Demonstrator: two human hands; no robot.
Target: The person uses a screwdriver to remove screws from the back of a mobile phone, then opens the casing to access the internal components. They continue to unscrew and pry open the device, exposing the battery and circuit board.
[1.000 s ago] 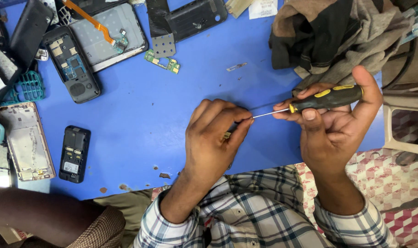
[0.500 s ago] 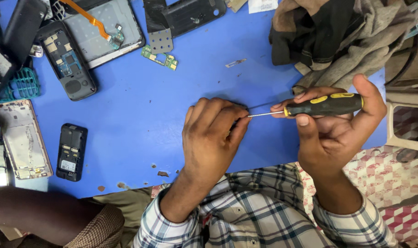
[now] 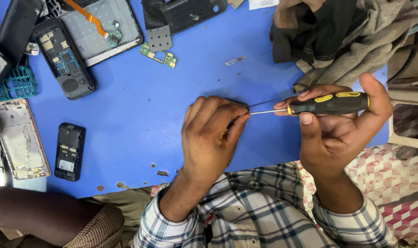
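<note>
The screwdriver [image 3: 326, 104] sits gripped in our closed right hand [image 3: 337, 128], while our left hand [image 3: 211, 138] curls shut over something hidden.

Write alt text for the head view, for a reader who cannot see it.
Over a blue table, the right hand holds a black-and-yellow screwdriver with its tip at a small part hidden under the left hand. Opened phone bodies and a green circuit board lie at upper left.

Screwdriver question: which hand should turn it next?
Right, probably. The right hand already grips the screwdriver, tip against a small part pinched under the left hand on the blue table.
</note>
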